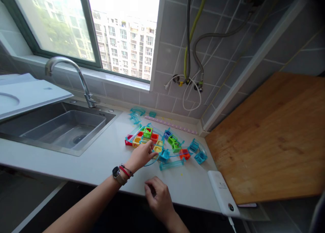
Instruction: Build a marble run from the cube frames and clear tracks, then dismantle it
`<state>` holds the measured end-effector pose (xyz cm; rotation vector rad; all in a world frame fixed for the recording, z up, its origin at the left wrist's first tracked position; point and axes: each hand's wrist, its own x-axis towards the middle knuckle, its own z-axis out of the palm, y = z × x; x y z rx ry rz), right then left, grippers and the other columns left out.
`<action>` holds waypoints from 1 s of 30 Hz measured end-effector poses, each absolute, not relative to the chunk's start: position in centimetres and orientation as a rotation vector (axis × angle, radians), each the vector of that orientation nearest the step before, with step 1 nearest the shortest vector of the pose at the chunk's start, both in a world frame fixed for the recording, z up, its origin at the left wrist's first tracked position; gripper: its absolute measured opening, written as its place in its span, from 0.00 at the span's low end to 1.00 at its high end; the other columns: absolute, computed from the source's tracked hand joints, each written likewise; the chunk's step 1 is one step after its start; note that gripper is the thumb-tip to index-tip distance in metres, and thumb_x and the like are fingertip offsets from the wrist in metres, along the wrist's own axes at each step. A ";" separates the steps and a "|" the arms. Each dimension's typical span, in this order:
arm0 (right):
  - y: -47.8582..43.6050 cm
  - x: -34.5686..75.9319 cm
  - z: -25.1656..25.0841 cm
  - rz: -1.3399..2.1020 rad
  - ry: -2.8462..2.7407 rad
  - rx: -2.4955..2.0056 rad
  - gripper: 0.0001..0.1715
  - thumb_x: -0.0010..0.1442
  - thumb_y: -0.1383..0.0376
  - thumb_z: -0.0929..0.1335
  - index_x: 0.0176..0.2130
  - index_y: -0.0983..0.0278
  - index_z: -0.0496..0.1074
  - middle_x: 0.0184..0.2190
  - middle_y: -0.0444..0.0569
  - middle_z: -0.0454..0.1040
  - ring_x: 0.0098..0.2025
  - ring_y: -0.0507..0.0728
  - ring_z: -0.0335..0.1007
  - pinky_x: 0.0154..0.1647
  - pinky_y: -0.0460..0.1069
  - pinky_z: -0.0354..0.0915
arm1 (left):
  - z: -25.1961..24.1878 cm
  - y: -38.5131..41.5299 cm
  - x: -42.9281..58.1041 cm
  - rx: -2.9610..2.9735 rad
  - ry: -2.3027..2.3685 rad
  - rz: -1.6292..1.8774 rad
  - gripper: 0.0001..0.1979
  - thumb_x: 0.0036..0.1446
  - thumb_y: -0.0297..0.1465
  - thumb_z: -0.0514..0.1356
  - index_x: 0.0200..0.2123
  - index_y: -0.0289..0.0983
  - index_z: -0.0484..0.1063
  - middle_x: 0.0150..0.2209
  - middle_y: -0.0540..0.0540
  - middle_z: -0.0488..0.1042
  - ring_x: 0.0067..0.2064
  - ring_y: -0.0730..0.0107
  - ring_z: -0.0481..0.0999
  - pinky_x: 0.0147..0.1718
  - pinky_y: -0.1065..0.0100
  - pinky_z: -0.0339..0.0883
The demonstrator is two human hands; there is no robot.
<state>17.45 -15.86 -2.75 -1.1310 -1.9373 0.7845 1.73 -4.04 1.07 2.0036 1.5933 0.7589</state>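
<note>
My left hand (142, 155), with a watch and bracelets at the wrist, reaches over a cluster of toy marble-run blocks. Its thumb and fingers are bent together at a yellow block (157, 149); what lies between the fingertips is hidden. Beside them sit a blue block (164, 155), a red-orange block (154, 137) and a raised green block (148, 132). A clear blue straight track piece (172, 165) lies in front. My right hand (158, 194) rests loosely curled at the counter's front edge, with nothing visible in it.
More green blocks (174, 143), an orange block (184, 154) and blue blocks (200, 157) lie to the right. A purple strip (170, 124) runs along the back. A sink (63, 128) is at left; a white power bank (223, 192) and wooden board (274, 141) stand at right.
</note>
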 end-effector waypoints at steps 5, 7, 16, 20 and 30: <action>-16.0 17.3 -2.9 0.728 -1.965 -1.096 0.08 0.63 0.69 0.65 0.38 0.62 0.75 0.31 0.48 0.75 0.33 0.56 0.72 0.35 0.48 0.66 | 2.3 -4.0 1.7 2.226 1.726 0.601 0.13 0.61 0.44 0.60 0.33 0.40 0.69 0.28 0.47 0.77 0.31 0.61 0.77 0.27 0.68 0.53; -16.0 17.4 -2.8 0.735 -1.966 -1.095 0.09 0.63 0.69 0.65 0.38 0.62 0.75 0.31 0.48 0.74 0.33 0.56 0.71 0.35 0.48 0.66 | 2.6 -4.2 1.3 2.223 1.709 0.603 0.17 0.63 0.47 0.56 0.32 0.40 0.69 0.27 0.46 0.76 0.30 0.62 0.76 0.26 0.68 0.55; -16.2 17.5 -1.8 0.754 -1.989 -1.093 0.11 0.65 0.67 0.63 0.38 0.61 0.75 0.32 0.48 0.75 0.34 0.56 0.72 0.37 0.48 0.67 | 2.9 -4.4 -4.9 1.881 1.648 0.951 0.21 0.67 0.47 0.49 0.31 0.40 0.70 0.27 0.47 0.78 0.29 0.65 0.78 0.31 0.67 0.69; -15.8 19.5 -1.1 0.979 -1.958 -1.036 0.12 0.66 0.64 0.64 0.43 0.59 0.76 0.34 0.47 0.78 0.34 0.56 0.74 0.38 0.48 0.68 | 4.7 -1.5 -8.4 1.895 1.696 0.966 0.23 0.65 0.50 0.51 0.29 0.39 0.69 0.27 0.46 0.79 0.28 0.65 0.79 0.29 0.69 0.70; -14.3 26.5 -3.4 0.978 -1.663 -1.285 0.13 0.68 0.57 0.64 0.38 0.57 0.76 0.30 0.48 0.76 0.32 0.58 0.72 0.34 0.50 0.67 | 6.0 13.6 -10.6 1.973 2.047 0.480 0.27 0.55 0.50 0.61 0.50 0.36 0.71 0.48 0.33 0.79 0.48 0.51 0.79 0.43 0.61 0.70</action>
